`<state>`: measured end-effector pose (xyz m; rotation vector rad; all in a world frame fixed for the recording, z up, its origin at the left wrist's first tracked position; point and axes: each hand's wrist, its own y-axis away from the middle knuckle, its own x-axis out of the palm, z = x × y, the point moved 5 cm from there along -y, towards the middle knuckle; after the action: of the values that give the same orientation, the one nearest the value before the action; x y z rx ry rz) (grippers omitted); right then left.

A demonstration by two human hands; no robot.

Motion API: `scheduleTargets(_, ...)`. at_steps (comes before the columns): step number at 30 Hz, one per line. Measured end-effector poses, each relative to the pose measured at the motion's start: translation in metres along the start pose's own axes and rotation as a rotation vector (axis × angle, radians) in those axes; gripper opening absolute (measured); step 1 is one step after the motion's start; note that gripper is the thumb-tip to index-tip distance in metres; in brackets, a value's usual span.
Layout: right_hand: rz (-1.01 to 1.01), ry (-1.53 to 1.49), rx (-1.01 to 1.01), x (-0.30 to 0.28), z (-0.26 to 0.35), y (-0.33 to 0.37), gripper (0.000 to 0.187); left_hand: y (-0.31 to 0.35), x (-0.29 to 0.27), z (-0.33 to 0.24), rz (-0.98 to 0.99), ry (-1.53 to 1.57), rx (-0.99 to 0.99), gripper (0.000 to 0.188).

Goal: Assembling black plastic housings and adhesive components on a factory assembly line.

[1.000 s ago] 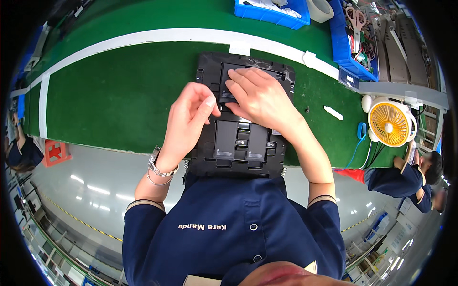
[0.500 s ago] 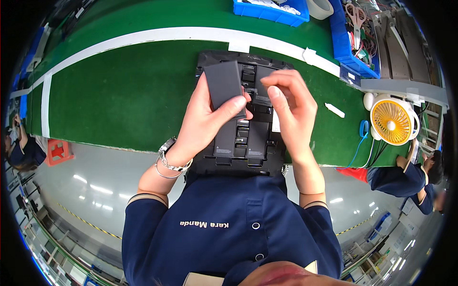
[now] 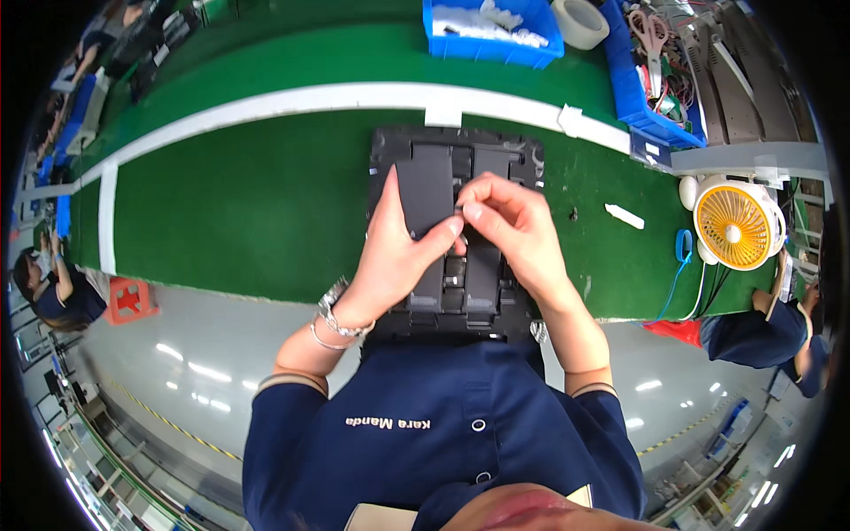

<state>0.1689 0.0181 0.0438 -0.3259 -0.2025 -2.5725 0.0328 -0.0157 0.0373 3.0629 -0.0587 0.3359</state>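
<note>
My left hand (image 3: 390,239) grips a flat black rectangular block (image 3: 427,190), thumb along its right side. The block is held over a black moulded tray (image 3: 383,146) lying on the green table in front of me. My right hand (image 3: 521,230) is closed in a pinch beside the block's right edge, close to my left thumb tip. Whatever lies between its fingertips is too small or hidden to make out. Similar black blocks (image 3: 482,279) sit in the tray's slots, partly covered by my hands.
Beyond white tape stand a blue bin (image 3: 491,49) of white pieces and a tape roll (image 3: 581,22). Far right, another blue bin (image 3: 630,97) holds scissors (image 3: 652,44) and wires. A yellow-and-white fan (image 3: 733,230), blue strap (image 3: 683,245) and white piece (image 3: 625,216) lie right. People sit at both sides.
My right hand has moved left to the block and its fingers have come together in a pinch. The block, still in my left hand, has come down lower over the tray and straightened.
</note>
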Motion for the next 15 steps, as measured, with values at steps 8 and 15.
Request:
scheduleTargets(8,-0.02,-0.076,0.01,-0.006,-0.013,0.008,0.012,0.005,0.009,-0.007,-0.041,-0.116,0.029,0.044)
scheduleTargets(15,-0.085,-0.104,-0.099,-0.01,-0.01,0.017,0.01,0.002,0.02,-0.006,-0.005,-0.241,0.026,0.045)
